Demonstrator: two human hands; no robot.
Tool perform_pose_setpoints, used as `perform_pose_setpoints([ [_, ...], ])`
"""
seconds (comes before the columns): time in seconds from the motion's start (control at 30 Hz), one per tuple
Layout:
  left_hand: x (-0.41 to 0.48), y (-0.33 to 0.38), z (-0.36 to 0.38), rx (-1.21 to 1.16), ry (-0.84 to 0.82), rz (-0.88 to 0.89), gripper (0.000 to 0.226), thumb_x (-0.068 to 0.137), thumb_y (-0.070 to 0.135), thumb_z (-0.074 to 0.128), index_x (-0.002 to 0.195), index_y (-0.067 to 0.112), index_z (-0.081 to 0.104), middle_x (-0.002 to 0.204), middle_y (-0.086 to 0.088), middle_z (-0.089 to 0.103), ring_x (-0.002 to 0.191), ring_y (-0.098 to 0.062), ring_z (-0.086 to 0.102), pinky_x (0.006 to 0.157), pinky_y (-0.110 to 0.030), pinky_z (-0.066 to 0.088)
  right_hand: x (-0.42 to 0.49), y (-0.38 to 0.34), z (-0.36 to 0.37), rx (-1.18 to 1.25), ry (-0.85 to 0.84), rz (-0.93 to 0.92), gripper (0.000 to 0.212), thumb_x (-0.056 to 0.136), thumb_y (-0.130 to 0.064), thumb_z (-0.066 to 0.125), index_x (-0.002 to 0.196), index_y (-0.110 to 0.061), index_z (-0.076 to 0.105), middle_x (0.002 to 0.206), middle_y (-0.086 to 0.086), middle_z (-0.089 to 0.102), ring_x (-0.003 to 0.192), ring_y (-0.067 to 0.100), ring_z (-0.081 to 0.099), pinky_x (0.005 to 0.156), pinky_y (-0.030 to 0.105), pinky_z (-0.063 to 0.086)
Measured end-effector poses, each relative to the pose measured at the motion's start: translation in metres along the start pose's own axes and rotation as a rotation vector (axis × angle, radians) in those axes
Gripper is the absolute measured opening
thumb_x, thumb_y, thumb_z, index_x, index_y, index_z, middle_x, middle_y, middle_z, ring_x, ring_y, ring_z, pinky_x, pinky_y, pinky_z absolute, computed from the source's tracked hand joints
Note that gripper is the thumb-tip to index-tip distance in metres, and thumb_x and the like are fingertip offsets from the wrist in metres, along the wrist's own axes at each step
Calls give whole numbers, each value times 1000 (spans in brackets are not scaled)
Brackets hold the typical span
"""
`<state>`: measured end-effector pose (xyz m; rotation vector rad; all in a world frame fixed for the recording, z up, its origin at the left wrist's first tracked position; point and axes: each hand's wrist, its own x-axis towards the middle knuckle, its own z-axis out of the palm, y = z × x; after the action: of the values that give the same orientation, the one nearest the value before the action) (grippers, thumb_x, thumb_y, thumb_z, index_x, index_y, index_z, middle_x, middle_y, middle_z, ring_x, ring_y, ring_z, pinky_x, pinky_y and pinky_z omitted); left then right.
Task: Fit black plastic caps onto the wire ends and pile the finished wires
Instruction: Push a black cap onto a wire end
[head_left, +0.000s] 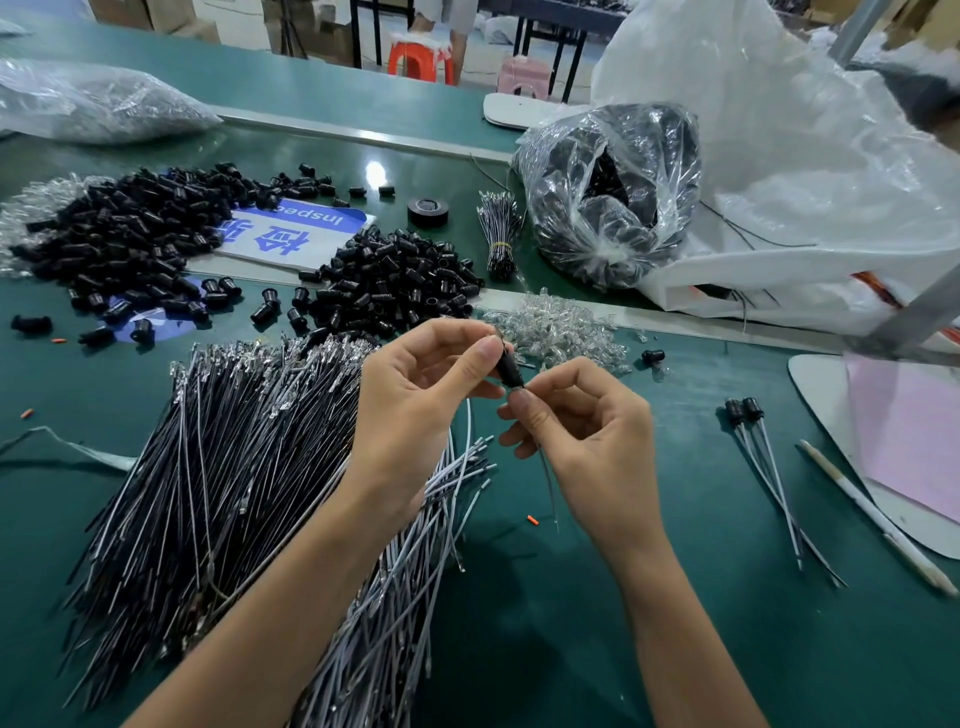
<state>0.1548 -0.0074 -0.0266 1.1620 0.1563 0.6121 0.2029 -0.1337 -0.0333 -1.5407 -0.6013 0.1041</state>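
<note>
1. Black plastic cap (506, 364) is up off the bench near the middle of the view, pinched between thumb and forefinger of the left hand (415, 400)
2. Just under it, at the cap's 5 o'clock end, the right hand (587, 436) pinches the wire (548, 483) between thumb and fingertip, and the rest of the wire hangs free toward 6 o'clock
3. Fingertips hide the joint, so I cannot tell whether the wire end is already seated in the cap
4. My judgement for a good fit: grip the wire close to its tip so the thin lead cannot buckle, and push it in line with the cap's bore, not at an angle
5. Let the left hand only steady the cap while the right feeds; a slight twist should help if it sticks
6. A light tug before release would show whether it holds
7. Two finished wires (763, 457) lie on the green table (571, 623) at 3 o'clock of the hands; this one belongs beside them, caps the same way
8. Supplies for the next one are the loose caps (395, 275) at 11 o'clock and the bundle of bare wires (234, 467) at 8 o'clock
</note>
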Motion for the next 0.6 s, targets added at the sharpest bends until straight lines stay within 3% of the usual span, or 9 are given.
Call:
perform_pose_setpoints([
  [0.33,0,-3,-1,29,-29,-9,11,80,21,66,87,12,67,79,-1,71,72,-11,65,69,-25,57,0,0,0,8,-10,28,17,85,-2,72,76,-11,61,71,10,73,61,24,72,57,24,54],
  [0.6,0,-4,0,8,26,-13,17,76,23,69,88,10,69,80,-2,74,73,-13,68,70,-23,55,0,-1,1,50,-16,38,5,86,-5,71,82,-7,70,74,7,74,64,19,72,60,20,54],
])
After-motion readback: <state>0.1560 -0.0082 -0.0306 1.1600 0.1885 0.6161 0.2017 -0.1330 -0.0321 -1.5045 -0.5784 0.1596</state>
